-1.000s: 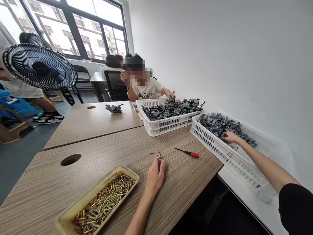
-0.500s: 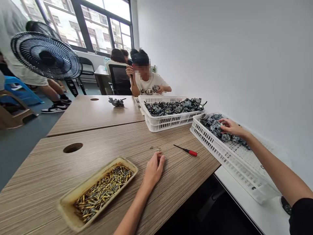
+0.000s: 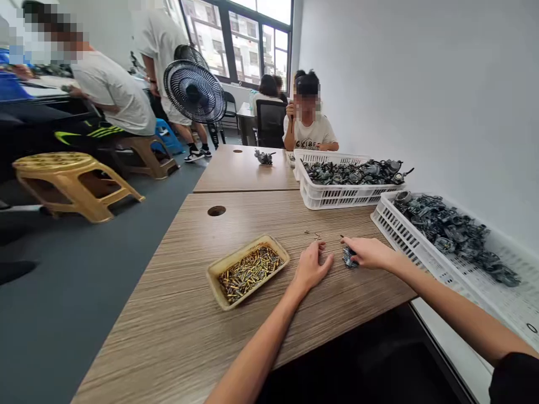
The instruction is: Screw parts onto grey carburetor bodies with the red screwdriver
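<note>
My right hand (image 3: 370, 252) is closed on a small grey metal carburetor (image 3: 348, 258) at the table top, its fingers covering part of it. A dark tip, likely of the screwdriver (image 3: 342, 237), shows just beyond these fingers; the rest is hidden. My left hand (image 3: 310, 265) rests on the wood with thumb and fingers apart, nothing visible in it. A few small brass pieces (image 3: 312, 233) lie just past its fingertips. To its left stands a stained cream tray (image 3: 213, 275) with many brass and grey pins (image 3: 251, 272).
Two white plastic baskets (image 3: 309, 199) (image 3: 381, 216) hold heaps of carburetors. Another carburetor (image 3: 264, 157) lies on the far table, where a person (image 3: 314, 132) sits. A cable hole (image 3: 217, 211), a fan (image 3: 195, 91) and a yellow stool (image 3: 76, 168) are at left.
My right hand has come out of the right basket with a carburetor and brought it to the table near my left hand, over the screwdriver. The view has swung left.
</note>
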A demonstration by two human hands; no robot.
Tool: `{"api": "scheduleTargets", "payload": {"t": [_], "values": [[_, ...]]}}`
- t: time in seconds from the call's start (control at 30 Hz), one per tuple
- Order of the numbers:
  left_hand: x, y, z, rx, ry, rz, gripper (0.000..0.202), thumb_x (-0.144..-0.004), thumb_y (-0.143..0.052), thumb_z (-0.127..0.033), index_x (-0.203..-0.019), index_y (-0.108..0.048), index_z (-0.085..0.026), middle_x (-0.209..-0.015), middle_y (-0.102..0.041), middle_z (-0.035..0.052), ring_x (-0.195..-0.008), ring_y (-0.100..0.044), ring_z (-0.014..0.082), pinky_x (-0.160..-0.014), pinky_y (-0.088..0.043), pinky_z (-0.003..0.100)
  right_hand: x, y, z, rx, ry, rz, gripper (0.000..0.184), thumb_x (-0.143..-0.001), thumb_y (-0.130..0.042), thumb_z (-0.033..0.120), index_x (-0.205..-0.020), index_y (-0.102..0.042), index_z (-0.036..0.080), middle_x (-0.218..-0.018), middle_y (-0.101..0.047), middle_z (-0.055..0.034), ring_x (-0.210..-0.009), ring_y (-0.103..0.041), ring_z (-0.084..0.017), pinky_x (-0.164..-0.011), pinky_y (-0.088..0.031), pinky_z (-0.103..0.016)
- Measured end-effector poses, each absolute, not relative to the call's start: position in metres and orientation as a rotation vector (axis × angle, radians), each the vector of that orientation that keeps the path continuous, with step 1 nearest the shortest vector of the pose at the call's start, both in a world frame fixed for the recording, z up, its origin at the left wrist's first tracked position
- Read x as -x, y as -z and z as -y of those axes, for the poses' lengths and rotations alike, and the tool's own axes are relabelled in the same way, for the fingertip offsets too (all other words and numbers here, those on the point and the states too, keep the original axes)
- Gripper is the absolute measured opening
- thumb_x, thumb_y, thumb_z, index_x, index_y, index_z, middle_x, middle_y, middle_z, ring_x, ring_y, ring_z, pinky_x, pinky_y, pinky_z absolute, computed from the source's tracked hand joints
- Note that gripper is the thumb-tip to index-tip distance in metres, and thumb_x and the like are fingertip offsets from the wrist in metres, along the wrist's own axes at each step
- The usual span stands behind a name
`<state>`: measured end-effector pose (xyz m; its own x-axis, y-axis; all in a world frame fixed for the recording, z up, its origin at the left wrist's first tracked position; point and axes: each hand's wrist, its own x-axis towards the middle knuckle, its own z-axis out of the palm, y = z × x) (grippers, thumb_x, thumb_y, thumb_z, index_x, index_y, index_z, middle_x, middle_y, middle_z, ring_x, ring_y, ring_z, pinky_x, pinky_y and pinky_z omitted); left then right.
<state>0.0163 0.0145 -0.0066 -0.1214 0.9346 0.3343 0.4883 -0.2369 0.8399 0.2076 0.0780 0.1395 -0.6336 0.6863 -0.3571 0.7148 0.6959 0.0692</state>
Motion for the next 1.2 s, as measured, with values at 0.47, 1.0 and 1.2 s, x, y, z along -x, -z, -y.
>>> {"api": "scheduleTargets", "payload": {"t": [0.47,1.0,1.2], "values": [[-0.019,0.009,-0.019,-1.841,-1.288,-1.411,0.068,-0.078,-0.073,-0.017,-0.141,-0.050,-0.021,-0.135,-0.069,0.0130,-0.124,-0.068,0.0310,-0.111,-0.054,0.046,-0.155,-0.134,-0.057,-1.021,0.068,-2.654,0.033,-0.102,-0.068,0.020,-0.134,-0.059,0.014,-0.130,-0.072,-0.0176,-0.118,-0.071,-0.032,-0.090,-0.055,-0.037],[-0.014,-0.007,-0.016,-1.790,-1.279,-1.469,0.063,-0.074,-0.077,-0.024,-0.133,-0.057,-0.021,-0.134,-0.070,0.0117,-0.128,-0.067,0.0321,-0.113,-0.053,0.046,-0.155,-0.126,-0.039,-0.977,-0.022,-2.847,0.031,-0.101,-0.066,0.022,-0.132,-0.066,0.021,-0.132,-0.076,-0.0124,-0.119,-0.071,-0.030,-0.086,-0.057,-0.035],[-0.016,-0.015,-0.011,-1.859,-1.212,-1.574,0.042,-0.084,-0.074,-0.030,-0.123,-0.064,-0.021,-0.126,-0.071,0.0102,-0.119,-0.069,0.0314,-0.107,-0.054,0.046,-0.174,-0.146,-0.087,-1.199,0.129,-2.987,0.022,-0.104,-0.061,0.031,-0.122,-0.072,0.025,-0.117,-0.082,-0.0062,-0.098,-0.078,-0.023,-0.081,-0.056,-0.032]]}}
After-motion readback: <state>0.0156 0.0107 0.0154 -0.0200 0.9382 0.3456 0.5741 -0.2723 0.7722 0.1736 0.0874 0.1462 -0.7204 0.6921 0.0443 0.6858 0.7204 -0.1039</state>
